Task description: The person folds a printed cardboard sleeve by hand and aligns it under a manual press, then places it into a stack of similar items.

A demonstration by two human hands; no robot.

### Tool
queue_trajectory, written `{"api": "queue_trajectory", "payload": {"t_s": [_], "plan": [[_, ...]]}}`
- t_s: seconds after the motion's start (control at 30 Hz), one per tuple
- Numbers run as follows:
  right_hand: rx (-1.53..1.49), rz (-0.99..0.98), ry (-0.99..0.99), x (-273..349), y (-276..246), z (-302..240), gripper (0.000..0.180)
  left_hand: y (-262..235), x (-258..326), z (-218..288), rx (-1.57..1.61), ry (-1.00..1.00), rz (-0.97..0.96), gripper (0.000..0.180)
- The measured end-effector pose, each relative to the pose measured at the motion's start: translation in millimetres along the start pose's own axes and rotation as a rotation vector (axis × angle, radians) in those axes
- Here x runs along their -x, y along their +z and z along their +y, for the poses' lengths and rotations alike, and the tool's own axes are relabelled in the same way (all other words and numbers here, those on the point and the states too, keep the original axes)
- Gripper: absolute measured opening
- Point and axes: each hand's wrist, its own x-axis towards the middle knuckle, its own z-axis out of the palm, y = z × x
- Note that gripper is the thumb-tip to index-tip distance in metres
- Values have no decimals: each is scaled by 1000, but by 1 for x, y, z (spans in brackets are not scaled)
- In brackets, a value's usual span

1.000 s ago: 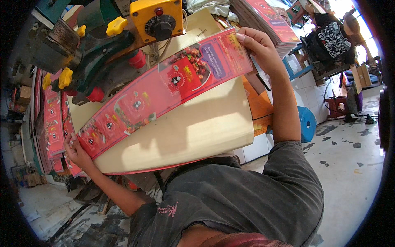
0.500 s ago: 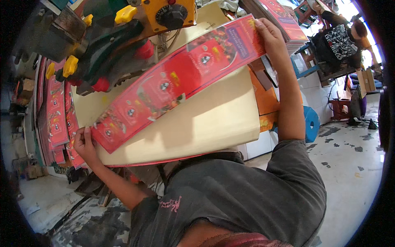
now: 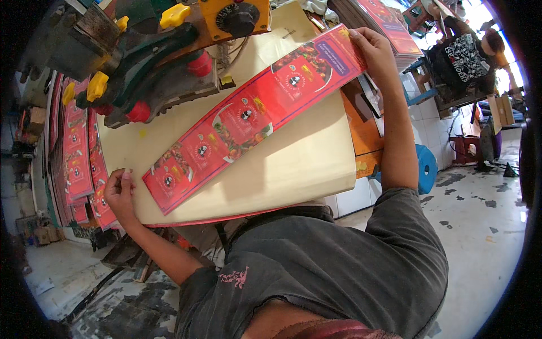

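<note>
A long glossy red printed strip [image 3: 230,121], with repeating food pictures and round black-and-white emblems, slants over a cream-covered work surface [image 3: 282,164]. My right hand [image 3: 372,51] pinches its far right end between thumb and fingers. Near the strip's lower left end is my left hand [image 3: 119,192], a short gap away from it. The left fingers are loosely bent and apart, holding nothing. Above the strip at the left stands a dark green metal machine [image 3: 152,62] with yellow knobs and red caps.
Stacks of similar red printed strips [image 3: 79,152] lie along the left edge. Another pile [image 3: 389,28] rises at the far right. A yellow box with a black dial [image 3: 237,20] is on the machine. A blue roll [image 3: 427,169] sits beyond my right elbow. Another person [image 3: 460,56] is at the upper right.
My left hand has let go of the strip's lower left end. That end has shifted right and down, away from the hand. The right hand keeps its hold.
</note>
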Motion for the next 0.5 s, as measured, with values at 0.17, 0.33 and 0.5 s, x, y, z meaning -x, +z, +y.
{"api": "queue_trajectory", "payload": {"t_s": [0.17,0.33,0.5], "plan": [[-325,-39,63,-1,-4,2,31,0,1,3,-48,-23,-42,20],[-532,-6,57,3,0,-12,37,1,2,6,-46,1,-56,18],[-662,-3,53,3,-1,-15,43,6,3,14,-99,121,-147,16]]}}
